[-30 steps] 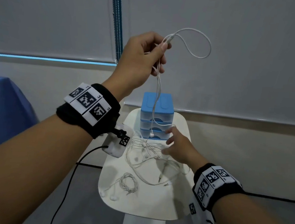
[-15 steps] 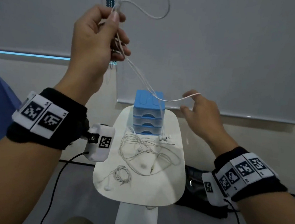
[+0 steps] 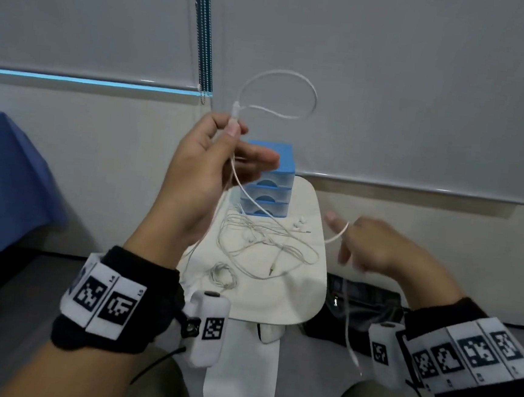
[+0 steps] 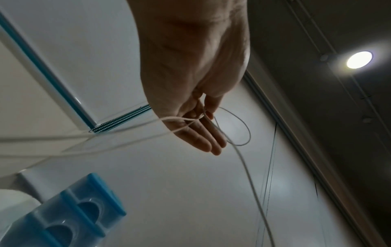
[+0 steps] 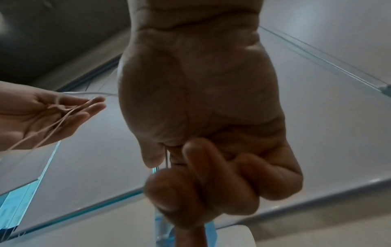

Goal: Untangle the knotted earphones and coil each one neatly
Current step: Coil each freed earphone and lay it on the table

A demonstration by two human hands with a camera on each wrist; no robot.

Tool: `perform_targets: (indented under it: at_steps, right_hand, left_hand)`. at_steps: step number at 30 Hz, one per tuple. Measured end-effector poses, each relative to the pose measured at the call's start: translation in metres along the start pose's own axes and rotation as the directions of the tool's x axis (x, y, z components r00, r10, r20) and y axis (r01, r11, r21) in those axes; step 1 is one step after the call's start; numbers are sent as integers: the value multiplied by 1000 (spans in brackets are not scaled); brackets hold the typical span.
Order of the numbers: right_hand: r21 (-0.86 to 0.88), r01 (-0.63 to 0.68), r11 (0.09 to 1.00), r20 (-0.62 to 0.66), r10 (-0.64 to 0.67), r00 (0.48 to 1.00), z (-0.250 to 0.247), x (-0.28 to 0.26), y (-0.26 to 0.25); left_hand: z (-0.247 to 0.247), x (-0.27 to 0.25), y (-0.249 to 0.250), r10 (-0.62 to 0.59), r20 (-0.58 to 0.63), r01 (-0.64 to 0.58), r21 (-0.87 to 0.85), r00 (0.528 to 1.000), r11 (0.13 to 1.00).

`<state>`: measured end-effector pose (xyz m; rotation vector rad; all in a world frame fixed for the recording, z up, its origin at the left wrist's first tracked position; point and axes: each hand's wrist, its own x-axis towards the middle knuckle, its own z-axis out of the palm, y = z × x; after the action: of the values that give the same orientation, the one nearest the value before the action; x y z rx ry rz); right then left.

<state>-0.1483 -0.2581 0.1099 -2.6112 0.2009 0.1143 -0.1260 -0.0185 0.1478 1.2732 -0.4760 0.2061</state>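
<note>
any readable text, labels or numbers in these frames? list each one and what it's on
"L4": left wristband, by a marker square; small, my best reading.
"L5": same wristband, by the next square; also small.
Right wristband: tiny characters under its squares, too blurred to read.
Marker squares on both wrist cameras: patterns only, no text.
Blue drawer unit, earphones, table: no text visible.
</note>
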Motion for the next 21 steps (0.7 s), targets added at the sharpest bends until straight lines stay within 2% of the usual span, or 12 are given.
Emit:
perform_targets:
  at_steps: [2,4,6,8,10,12,13,15,17,21]
  right_hand:
    - [-3,-102,995,187,101,977,22,-1,11]
    - [-12,-146,989,250,145,957,40,-1,21]
    - [-32,-148,988,194,152,969,50,-1,25]
    - [-89,-103,991,34,106,994,56,2,29]
    - [-91,28,995,-94,-36,995,60,5,28]
    - [64,257,964,-80,-252,964,63,7,18]
    - [174,354,919,-51,-350,935,64,5,9]
    - [389,448,805,-2,-485,874,67,2,-8]
    - [567,448,692,7,-548,837,67,3,-21]
    - [754,349,557,-27,-505,863,61,13,-28]
  left_hand:
    - [3,-9,-9,-74,24,74,-4,997,997]
    - [4,-16,-17,-133,45,133,3,990,991]
    - [2,-20,-24,-178,64,176,41,982,984]
    - [0,-23,-30,-212,67,206,86,975,975]
    - [-1,-26,-36,-243,53,237,94,969,967]
    - [-1,-27,-44,-272,39,268,90,962,959]
    - [-1,-28,-48,-285,33,281,89,958,956]
    - [-1,-28,-56,-301,21,298,92,953,950]
    - [-3,-27,-63,-309,3,308,92,951,947]
    - [-16,-26,-68,-330,-25,329,196,944,924]
